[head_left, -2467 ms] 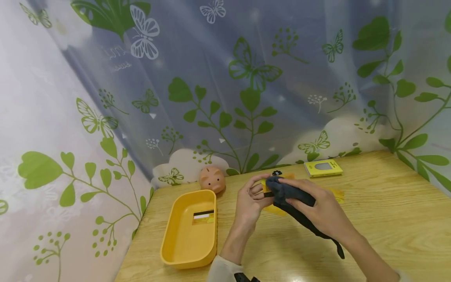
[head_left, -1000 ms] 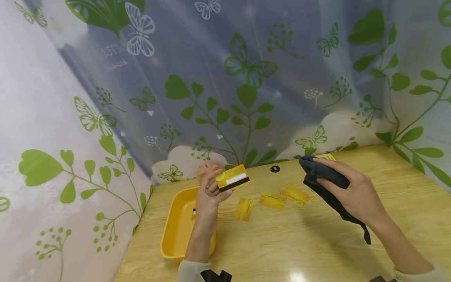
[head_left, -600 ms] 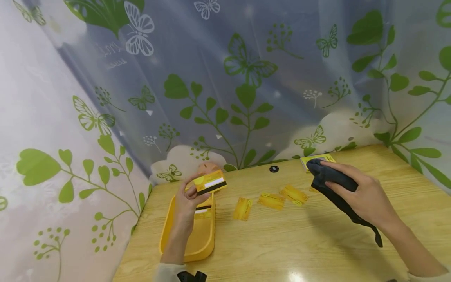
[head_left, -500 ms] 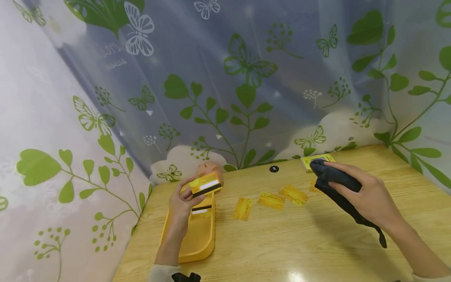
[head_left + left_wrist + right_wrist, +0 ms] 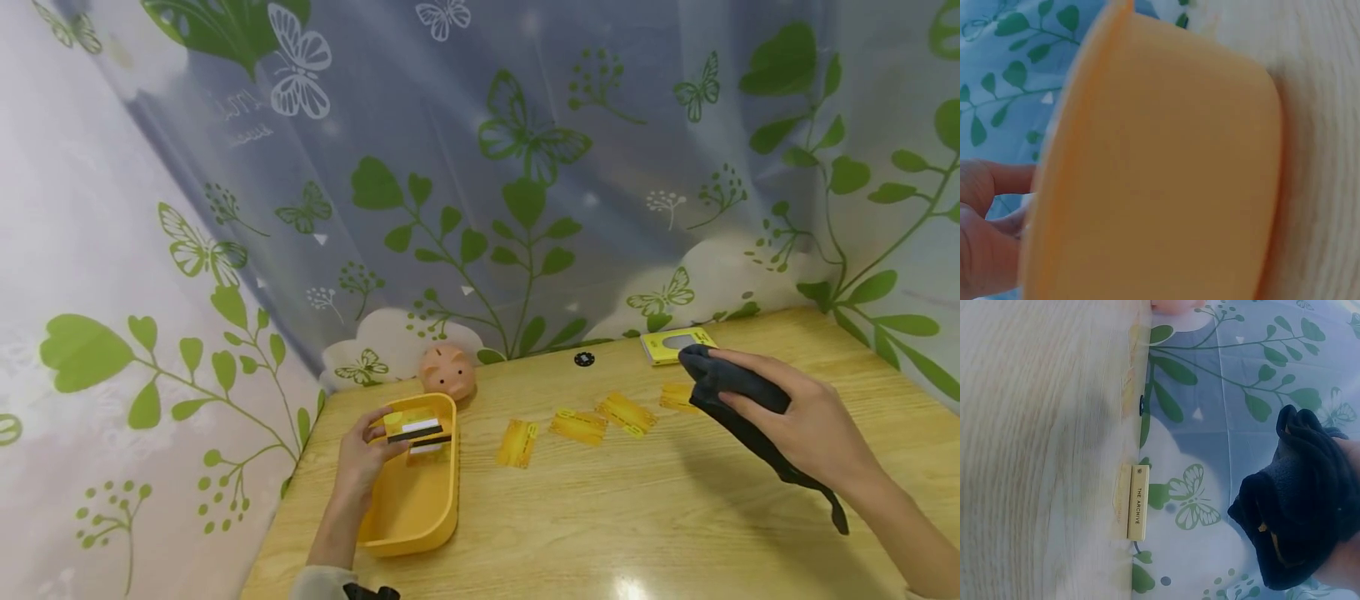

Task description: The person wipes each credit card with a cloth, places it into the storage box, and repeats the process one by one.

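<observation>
My left hand [image 5: 356,467] pinches a yellow card [image 5: 408,423] with a black stripe, low over the far part of a yellow plastic tray [image 5: 452,492]. Below it, a second striped card [image 5: 435,456] lies inside the tray. In the left wrist view the tray's outer wall [image 5: 1160,156] hides the card and part of the hand [image 5: 988,231]. On the right, my right hand [image 5: 813,417] grips a folded dark blue cloth [image 5: 738,383] above the table, its thin end hanging down. The right wrist view shows folds in the cloth [image 5: 1297,487] and a yellow fleck in one slit.
Several yellow cards [image 5: 579,427] lie in a row on the wooden table [image 5: 570,517]. A pink piggy bank [image 5: 447,372] stands behind the tray. Near the back curtain [image 5: 450,208] are a black chip [image 5: 584,358] and a flat yellow box [image 5: 675,344], lettered "THE ARCHIVE" on its side.
The hands were together at the cloth; the left hand has since carried a card left and down into the tray area. The right hand has moved right with the cloth, uncovering the cards.
</observation>
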Demonstrator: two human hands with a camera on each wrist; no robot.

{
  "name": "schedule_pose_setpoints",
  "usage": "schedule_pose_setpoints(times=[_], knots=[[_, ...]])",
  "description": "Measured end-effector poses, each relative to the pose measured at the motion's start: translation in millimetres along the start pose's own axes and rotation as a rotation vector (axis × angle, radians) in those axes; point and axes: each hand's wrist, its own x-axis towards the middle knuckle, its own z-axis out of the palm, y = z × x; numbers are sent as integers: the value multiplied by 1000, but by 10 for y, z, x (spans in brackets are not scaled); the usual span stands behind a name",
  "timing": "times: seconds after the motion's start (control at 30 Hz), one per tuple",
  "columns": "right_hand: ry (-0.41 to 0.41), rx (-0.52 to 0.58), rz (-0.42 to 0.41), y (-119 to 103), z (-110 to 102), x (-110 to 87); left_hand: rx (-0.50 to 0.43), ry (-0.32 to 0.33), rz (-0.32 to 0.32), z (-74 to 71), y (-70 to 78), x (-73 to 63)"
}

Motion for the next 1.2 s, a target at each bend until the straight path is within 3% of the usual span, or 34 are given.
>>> schedule_pose_setpoints(times=[0.3, 0.8, 1.07, 1.2], knots=[[-6, -24, -3, 27, -35, -5, 71, -16, -58, 3, -188, 67], [-7, -13, -13, 60, -23, -19, 274, -15, -10, 100, -318, 130], [-15, -25, -16, 63, -26, -35, 262, -42, -50, 121, -308, 138], [-13, -38, -11, 66, -27, -39, 258, -52, -36, 130, -309, 130]])
